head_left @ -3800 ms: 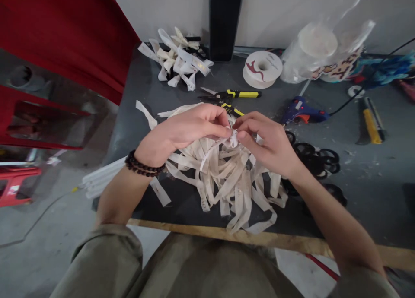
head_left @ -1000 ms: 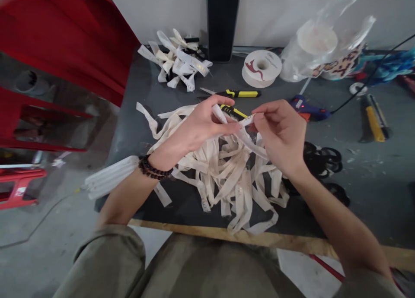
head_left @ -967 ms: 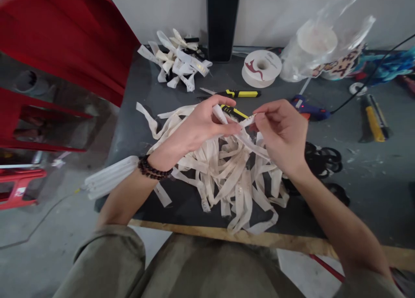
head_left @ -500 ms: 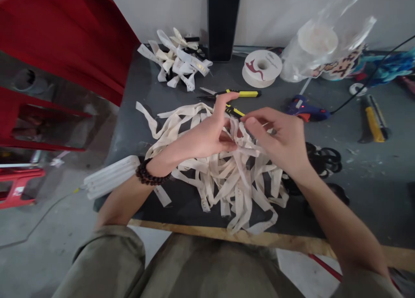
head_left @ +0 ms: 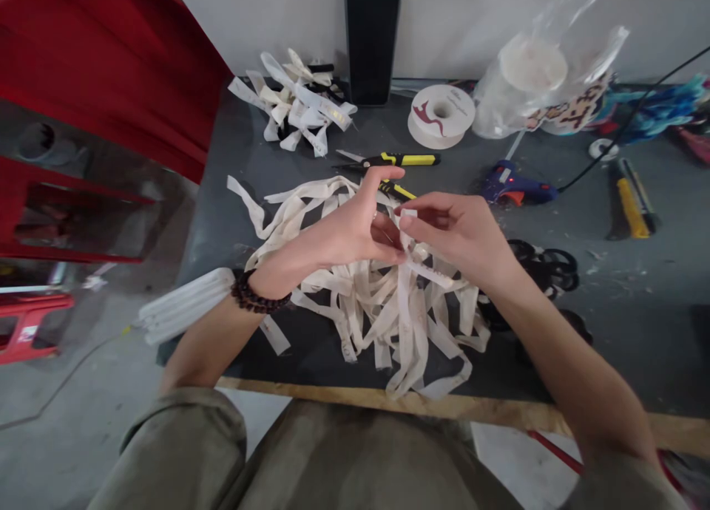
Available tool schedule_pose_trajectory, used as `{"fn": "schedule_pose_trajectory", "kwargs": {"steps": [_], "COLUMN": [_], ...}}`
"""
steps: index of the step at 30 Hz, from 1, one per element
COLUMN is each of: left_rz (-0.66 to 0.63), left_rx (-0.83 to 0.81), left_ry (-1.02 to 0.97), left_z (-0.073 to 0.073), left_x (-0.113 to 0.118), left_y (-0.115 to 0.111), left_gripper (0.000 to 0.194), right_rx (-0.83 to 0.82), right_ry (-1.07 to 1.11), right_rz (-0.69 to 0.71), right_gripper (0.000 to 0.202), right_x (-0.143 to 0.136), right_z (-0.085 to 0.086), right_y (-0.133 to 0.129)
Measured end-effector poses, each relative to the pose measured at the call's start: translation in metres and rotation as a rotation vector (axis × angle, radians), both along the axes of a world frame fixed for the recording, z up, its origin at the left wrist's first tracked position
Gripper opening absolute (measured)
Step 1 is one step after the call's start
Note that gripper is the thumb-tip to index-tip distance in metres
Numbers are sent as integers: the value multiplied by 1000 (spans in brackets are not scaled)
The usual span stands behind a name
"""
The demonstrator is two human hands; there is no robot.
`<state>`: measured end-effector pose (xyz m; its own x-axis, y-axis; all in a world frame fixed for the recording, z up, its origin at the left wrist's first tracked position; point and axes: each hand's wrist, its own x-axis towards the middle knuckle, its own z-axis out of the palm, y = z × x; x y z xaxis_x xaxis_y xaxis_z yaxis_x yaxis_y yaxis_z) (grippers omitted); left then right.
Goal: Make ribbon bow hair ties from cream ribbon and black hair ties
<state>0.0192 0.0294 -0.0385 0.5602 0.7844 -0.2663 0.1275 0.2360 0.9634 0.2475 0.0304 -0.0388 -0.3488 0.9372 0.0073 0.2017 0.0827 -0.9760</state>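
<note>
A strip of white ribbon (head_left: 435,275) is held between my two hands, above a tangled heap of cream ribbon strips (head_left: 338,307). My right hand (head_left: 458,233) pinches its short upper end between thumb and fingers. From the other side my left hand (head_left: 369,225) is closed on the ribbon, with the index finger stretched out above it; the fingertips are partly hidden. Just behind my left hand lie black-and-yellow snips (head_left: 407,160). Black hair ties (head_left: 555,266) are bunched beside my right forearm.
Ribbon bows (head_left: 308,111) are piled at the back left. A ribbon spool (head_left: 442,117) and a plastic-wrapped roll (head_left: 515,89) stand along the wall. A corded glue gun (head_left: 518,185) and a yellow box cutter (head_left: 633,203) lie right. A white power strip (head_left: 188,303) overhangs the left edge.
My right hand has shifted slightly left and now pinches a ribbon end upright under its thumb. My left hand stays nearly in place on the ribbon.
</note>
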Motion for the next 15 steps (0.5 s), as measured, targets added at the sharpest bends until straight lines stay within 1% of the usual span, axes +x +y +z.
{"fn": "schedule_pose_trajectory", "kwargs": {"steps": [1,3,4,6,8,12,13,15], "left_rz": [6,27,36,39,29,-54,-77,-105], "left_rx": [-8,-20,-25,-30,-28,-6,15,75], "left_ry": [-2,3,12,32,50,87,104,127], "left_z": [0,2,3,7,10,12,11,9], "left_x": [0,0,0,-1,-1,-2,-3,-4], "left_y": [0,0,1,2,3,5,5,6], "left_gripper": [118,113,108,95,87,84,79,64], "right_rx": [5,29,38,41,34,30,22,3], "right_ry": [13,48,59,69,83,117,111,95], "right_rz": [-20,-104,-144,-175,-173,-190,-169,-119], "right_gripper": [24,18,17,18,19,21,22,25], "right_x": [-1,-2,-2,-1,1,3,3,1], "right_z": [0,0,0,0,-2,-3,-2,0], "right_y": [-1,-2,-2,0,2,5,5,4]}}
